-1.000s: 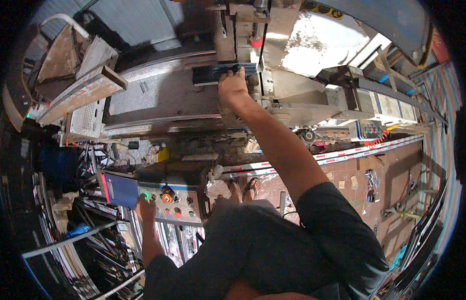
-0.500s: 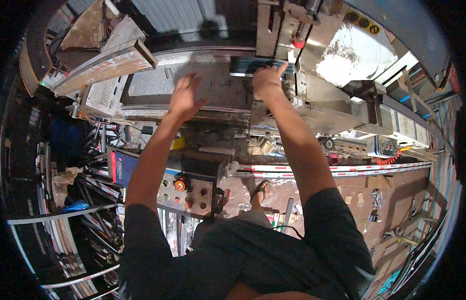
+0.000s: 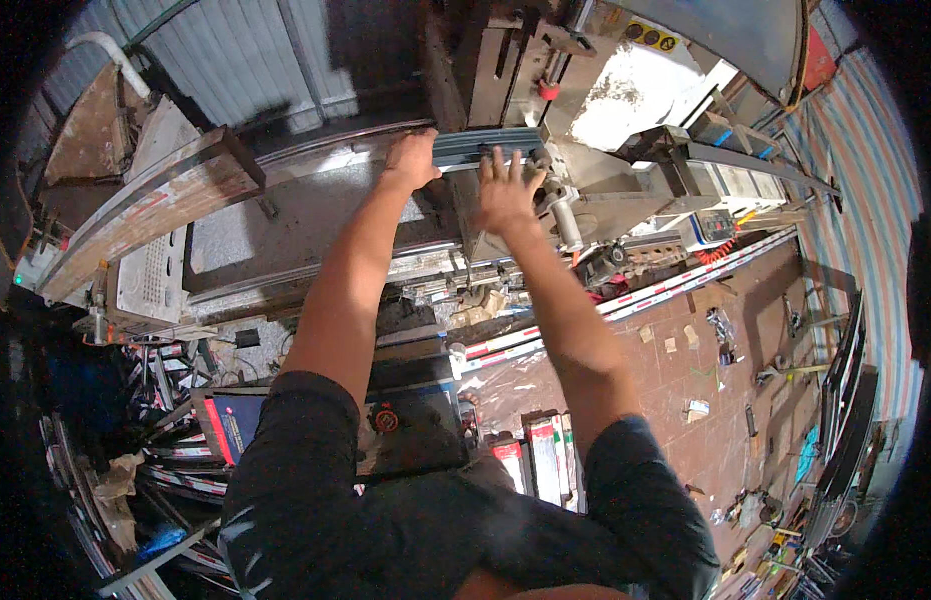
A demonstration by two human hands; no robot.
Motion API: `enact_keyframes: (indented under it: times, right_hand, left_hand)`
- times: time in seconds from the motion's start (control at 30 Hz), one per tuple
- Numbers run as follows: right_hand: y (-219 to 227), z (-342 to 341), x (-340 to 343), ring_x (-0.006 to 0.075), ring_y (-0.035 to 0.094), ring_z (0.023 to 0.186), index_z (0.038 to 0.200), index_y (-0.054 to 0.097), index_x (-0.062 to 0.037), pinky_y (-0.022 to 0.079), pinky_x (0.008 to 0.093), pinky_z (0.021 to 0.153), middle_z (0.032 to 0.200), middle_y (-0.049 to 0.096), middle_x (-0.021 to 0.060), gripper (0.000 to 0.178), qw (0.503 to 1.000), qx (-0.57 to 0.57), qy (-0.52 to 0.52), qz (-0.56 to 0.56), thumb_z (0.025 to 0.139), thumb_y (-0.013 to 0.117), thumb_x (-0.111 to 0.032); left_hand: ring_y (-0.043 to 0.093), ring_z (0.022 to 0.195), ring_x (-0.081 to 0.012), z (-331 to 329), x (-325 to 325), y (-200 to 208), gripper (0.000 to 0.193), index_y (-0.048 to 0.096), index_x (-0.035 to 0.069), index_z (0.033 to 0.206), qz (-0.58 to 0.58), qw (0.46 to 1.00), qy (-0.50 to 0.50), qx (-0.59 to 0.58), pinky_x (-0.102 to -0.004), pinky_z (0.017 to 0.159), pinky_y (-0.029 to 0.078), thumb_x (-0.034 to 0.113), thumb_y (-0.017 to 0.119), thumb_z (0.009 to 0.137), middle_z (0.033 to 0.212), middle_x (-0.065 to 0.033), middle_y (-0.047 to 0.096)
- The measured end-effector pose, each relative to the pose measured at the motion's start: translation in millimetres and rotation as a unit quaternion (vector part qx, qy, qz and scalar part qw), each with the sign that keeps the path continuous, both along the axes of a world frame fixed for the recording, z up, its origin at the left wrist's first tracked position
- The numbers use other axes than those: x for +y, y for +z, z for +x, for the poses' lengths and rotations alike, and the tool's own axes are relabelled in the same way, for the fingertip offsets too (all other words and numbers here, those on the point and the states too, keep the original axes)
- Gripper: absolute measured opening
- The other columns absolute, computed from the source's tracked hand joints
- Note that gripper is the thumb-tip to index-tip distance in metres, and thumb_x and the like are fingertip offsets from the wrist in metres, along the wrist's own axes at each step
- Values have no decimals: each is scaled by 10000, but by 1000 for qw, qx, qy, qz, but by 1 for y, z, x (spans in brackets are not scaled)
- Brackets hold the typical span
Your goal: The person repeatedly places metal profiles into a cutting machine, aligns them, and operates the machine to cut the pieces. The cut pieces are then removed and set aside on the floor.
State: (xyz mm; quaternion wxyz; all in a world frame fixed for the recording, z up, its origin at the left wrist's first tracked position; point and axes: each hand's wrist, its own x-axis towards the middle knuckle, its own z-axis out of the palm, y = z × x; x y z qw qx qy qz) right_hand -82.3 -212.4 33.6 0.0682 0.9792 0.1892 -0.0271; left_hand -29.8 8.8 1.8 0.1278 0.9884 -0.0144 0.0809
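Observation:
A short dark grey ribbed metal profile [image 3: 475, 146] lies across the machine bed, its right end against the clamp parts of the saw-like machine [image 3: 505, 80]. At its left end my left hand [image 3: 413, 160] is closed around the profile, thumb on the near side. My right hand [image 3: 507, 192] has its fingers spread, the tips at the profile's near edge beside the clamp fittings. Nothing shows in its grip. Under my wrists runs the speckled grey machine bed [image 3: 255, 225], framed by metal rails.
A slanted worn beam housing [image 3: 155, 215] stands over the bed at left. Below my arms is a control box [image 3: 410, 445] with a red button. Red-and-white strips [image 3: 635, 303] run along the tiled floor [image 3: 675, 400], littered with scraps. Stacked profiles [image 3: 175, 480] fill the lower left.
My left hand has moved right from over the bed onto the profile's end. My right hand has drawn slightly nearer, fingers now spread. The whole view has shifted and turned.

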Motion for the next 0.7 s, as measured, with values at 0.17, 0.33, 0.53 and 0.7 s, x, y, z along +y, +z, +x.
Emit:
enact_keyframes:
  times: [0.17, 0.33, 0.53, 0.7]
  right_hand:
    - [-88, -173, -6, 464, 260, 1659, 1638, 432, -53, 210, 818, 1257, 1786, 323, 180, 1005, 937, 5, 28, 349, 809, 914, -353]
    - [-139, -383, -49, 451, 445, 1561, 1421, 666, -118, 393, 548, 1268, 1644, 524, 228, 599, 848, 202, 80, 484, 882, 895, -244]
    - [-173, -473, -124, 454, 701, 1203, 1441, 642, -97, 559, 548, 1027, 1315, 721, 237, 635, 895, 379, -90, 219, 922, 854, -396]
    - [-151, -467, -101, 443, 516, 1480, 1545, 533, -53, 458, 512, 1230, 1574, 565, 226, 758, 931, 258, -86, 243, 865, 832, -200]
  left_hand:
    - [729, 1227, -440, -6, 9, 9, 849, 597, 74, 1508, -60, 998, 10, 34, -523, 1067, 585, 190, 981, 760, 1298, -256, 765]
    - [729, 1237, -434, 10, 12, -8, 858, 624, 75, 1492, -72, 997, -1, 18, -525, 1079, 582, 199, 992, 726, 1310, -255, 761]
    - [729, 1225, -444, 31, 41, -46, 732, 671, 77, 1359, -57, 998, -17, -37, -570, 1034, 594, 210, 945, 693, 1293, -243, 764]
    - [693, 1289, -464, 6, 13, -2, 760, 651, 32, 1427, -45, 999, -6, -17, -555, 1080, 585, 221, 976, 767, 1382, -273, 723]
